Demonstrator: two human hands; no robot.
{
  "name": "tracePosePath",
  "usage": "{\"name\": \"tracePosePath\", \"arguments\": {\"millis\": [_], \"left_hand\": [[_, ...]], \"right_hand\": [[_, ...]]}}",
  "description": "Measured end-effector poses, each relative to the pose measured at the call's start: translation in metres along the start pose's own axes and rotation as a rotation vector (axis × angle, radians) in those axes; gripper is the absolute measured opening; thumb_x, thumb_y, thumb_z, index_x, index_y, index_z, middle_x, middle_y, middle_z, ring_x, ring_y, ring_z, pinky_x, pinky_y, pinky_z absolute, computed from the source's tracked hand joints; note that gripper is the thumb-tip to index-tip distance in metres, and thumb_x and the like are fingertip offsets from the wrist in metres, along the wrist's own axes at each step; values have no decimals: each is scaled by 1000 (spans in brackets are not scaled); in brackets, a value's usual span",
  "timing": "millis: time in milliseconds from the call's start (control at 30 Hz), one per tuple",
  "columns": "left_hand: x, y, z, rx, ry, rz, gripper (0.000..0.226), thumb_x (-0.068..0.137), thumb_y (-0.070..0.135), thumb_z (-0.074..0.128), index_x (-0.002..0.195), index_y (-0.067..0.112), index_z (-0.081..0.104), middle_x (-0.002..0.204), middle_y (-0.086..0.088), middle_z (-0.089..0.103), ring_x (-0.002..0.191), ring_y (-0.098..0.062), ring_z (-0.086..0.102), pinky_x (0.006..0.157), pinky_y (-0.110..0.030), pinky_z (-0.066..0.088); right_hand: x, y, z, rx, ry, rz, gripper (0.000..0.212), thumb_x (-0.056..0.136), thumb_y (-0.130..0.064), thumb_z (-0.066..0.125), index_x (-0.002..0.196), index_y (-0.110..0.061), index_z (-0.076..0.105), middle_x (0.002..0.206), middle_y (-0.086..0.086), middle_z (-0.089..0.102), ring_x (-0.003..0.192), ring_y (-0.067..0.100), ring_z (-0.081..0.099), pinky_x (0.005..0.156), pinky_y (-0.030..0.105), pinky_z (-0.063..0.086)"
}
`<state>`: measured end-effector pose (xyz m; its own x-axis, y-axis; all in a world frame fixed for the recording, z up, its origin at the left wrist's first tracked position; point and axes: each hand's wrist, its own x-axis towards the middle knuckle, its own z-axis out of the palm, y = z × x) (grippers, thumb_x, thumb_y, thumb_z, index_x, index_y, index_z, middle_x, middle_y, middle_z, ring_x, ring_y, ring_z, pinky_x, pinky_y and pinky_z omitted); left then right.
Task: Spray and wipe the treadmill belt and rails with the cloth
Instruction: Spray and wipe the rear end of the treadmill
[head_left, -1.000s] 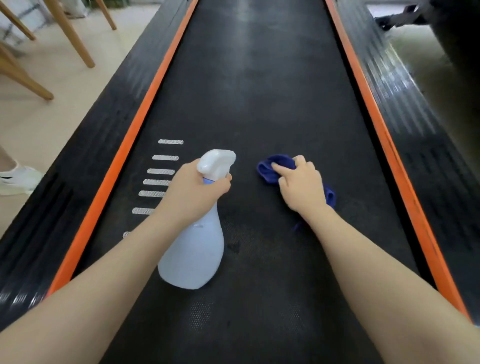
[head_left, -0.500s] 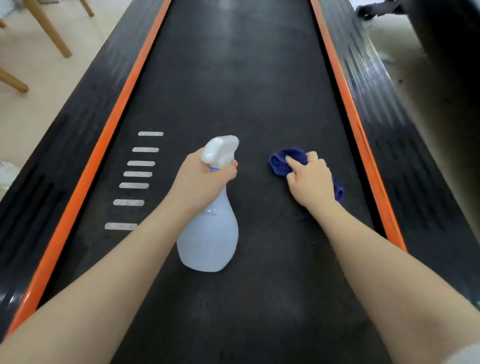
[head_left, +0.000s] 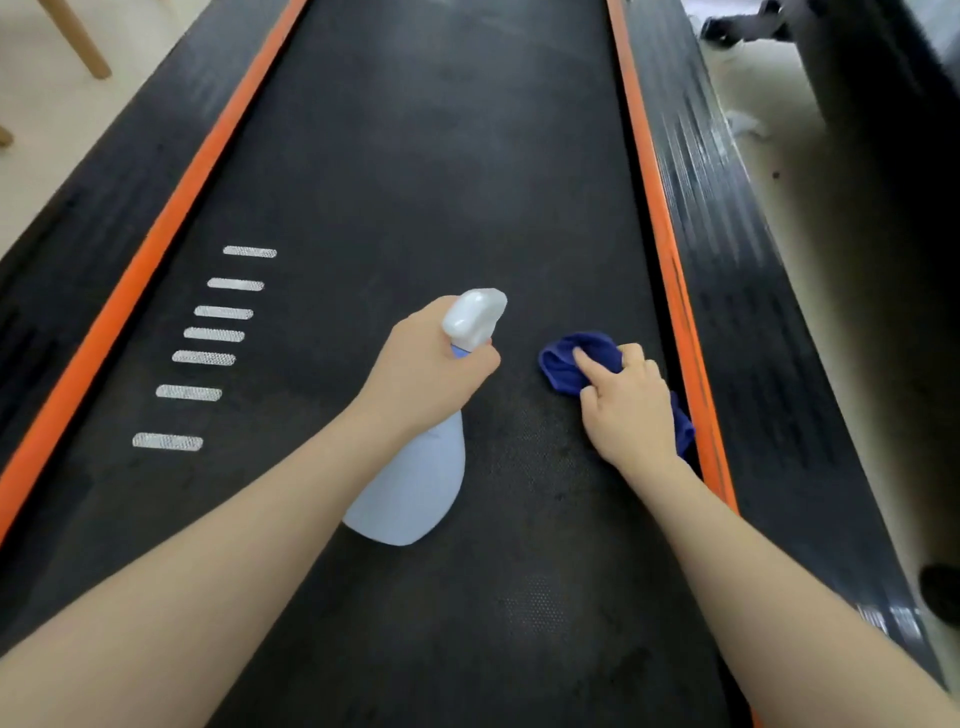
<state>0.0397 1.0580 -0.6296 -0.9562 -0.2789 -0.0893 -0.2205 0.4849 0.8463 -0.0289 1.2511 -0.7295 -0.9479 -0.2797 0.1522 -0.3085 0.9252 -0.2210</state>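
From the head camera I see my left hand (head_left: 426, 374) wrapped tight around the neck of the spray bottle (head_left: 410, 493). The bottle is pale blue with a white top. It sits just above the black treadmill belt (head_left: 415, 182), or on it; I cannot tell which. I cannot tell how much is inside.

My right hand (head_left: 631, 410) presses the blue cloth (head_left: 566, 364) down on the belt, with its fingers curled over the bunched cloth. The cloth is just beside the orange strip of the right rail (head_left: 727, 260), near the bottle.

White dashes (head_left: 213, 335) run along the belt by the left rail (head_left: 104, 197). A wooden leg (head_left: 78, 36) stands on the floor far left.
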Motion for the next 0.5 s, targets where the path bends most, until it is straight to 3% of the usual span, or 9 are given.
{"name": "tracePosePath", "arguments": {"millis": [100,167,333,500], "left_hand": [[2,3,8,65,-75,5,23,82,14,56,103,20,60,98,6,64,93,-15,60,79,-27,48],[5,2,11,103,-78,1,18,81,15,56,98,19,60,96,4,63,90,-16,60,75,-28,47],[12,-1,15,141,-43,21,21,80,17,55,96,4,60,97,-11,64,85,-26,59,70,-33,44],[13,-2,14,118,-76,-34,38,72,27,52,98,0,58,98,-16,63,75,-16,51,67,-30,39]], "right_hand": [[-47,16,-5,77,-17,-165,49,80,-20,38,120,-14,64,100,20,56,71,34,51,66,40,50],[-35,28,-4,69,-13,-232,51,79,-21,35,119,-12,64,99,22,56,69,35,51,66,40,50],[25,17,3,-29,40,85,45,87,-16,40,129,-11,56,117,30,49,86,41,49,79,43,40],[-43,6,0,89,55,-124,50,75,-20,36,114,-9,66,94,22,56,65,35,51,59,39,49]]}}
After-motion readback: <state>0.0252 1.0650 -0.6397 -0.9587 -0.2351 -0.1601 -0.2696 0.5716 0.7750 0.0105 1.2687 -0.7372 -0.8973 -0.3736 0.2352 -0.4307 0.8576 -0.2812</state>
